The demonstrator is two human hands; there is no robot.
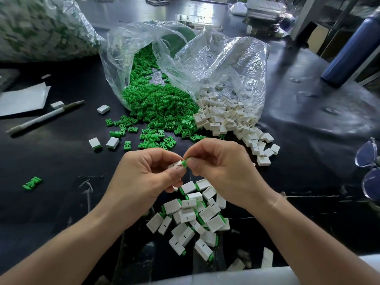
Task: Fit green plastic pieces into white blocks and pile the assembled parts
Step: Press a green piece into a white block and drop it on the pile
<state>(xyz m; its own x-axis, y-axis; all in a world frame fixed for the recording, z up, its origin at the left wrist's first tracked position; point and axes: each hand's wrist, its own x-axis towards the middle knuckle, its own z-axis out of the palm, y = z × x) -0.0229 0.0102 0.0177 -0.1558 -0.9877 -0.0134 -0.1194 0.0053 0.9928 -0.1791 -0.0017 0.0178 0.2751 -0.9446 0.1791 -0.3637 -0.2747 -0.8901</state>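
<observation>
Left hand pinches white block; right hand fingers pinch green piece.

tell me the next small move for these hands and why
Probably push the green piece fully into the white block: the left hand holds the block, the right hand pinches the piece at its open end, and part of the green shows outside it.
</observation>
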